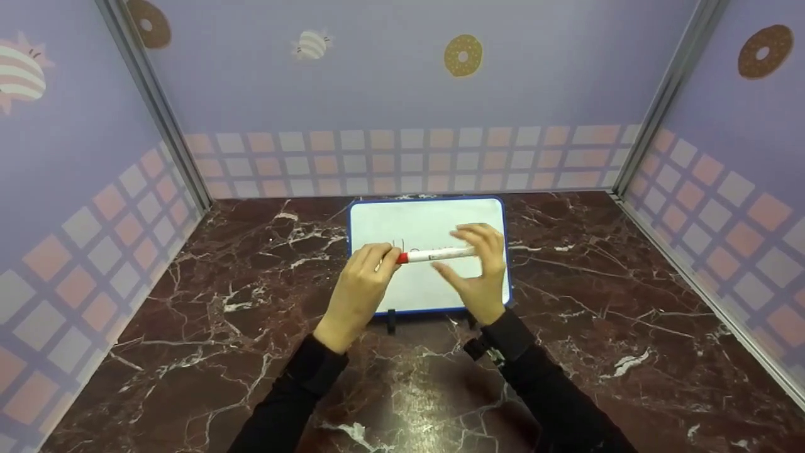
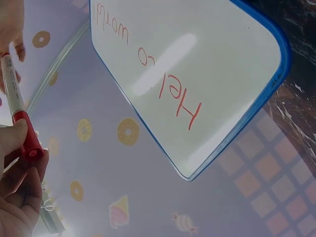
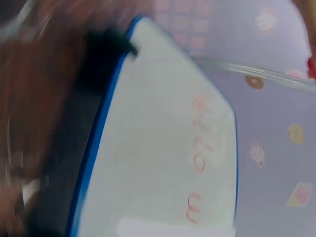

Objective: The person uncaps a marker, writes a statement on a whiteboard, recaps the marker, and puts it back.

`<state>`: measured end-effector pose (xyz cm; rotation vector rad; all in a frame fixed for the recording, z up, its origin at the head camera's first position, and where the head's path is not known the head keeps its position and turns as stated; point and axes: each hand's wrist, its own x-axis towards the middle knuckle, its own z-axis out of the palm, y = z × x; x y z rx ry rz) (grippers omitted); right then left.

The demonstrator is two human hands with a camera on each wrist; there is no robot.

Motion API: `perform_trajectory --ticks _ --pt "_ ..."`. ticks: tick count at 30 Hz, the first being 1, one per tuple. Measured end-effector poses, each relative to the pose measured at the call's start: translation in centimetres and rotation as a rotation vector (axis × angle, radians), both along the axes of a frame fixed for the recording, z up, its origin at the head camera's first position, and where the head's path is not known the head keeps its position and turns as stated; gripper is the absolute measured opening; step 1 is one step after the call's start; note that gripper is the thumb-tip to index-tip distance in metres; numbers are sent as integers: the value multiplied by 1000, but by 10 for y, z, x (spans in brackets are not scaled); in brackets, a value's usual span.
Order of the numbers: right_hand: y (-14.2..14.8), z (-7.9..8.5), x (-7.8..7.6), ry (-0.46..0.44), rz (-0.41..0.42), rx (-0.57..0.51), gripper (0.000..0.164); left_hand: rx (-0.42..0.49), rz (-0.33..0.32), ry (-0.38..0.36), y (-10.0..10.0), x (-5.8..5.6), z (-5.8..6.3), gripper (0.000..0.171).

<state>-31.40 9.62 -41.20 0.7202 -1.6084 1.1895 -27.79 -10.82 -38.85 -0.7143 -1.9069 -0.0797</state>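
In the head view a white marker (image 1: 440,253) with a red cap (image 1: 403,258) lies level in front of a whiteboard (image 1: 440,286). My left hand (image 1: 361,280) pinches it at the capped end, thumb and fingers on the red cap (image 2: 30,140) in the left wrist view. At the marker's other end is my right hand (image 1: 483,267), its thumb and fingers spread apart around the white barrel. The blue-framed board carries red handwriting (image 2: 180,96) reading "Hel", "lo" and "world", partly hidden behind the hands in the head view.
The board leans back on black stand feet (image 1: 392,321) on a dark red marbled tabletop (image 1: 251,302). Patterned lilac panels (image 1: 390,94) close in the back and both sides, joined by metal corner posts (image 1: 663,94).
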Motion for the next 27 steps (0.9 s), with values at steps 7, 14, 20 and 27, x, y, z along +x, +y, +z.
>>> perform_trajectory --ticks 7,14,20,27 --pt "-6 -5 0 361 -306 319 36 -40 36 16 1 0 -2 22" --pt "-3 -5 -5 449 -389 406 30 -51 41 36 2 0 -3 21" --pt "-2 -6 -6 460 -400 440 26 -57 39 45 3 0 -2 19" --pt "1 -5 -6 479 -352 433 21 -76 50 57 3 0 -4 19"
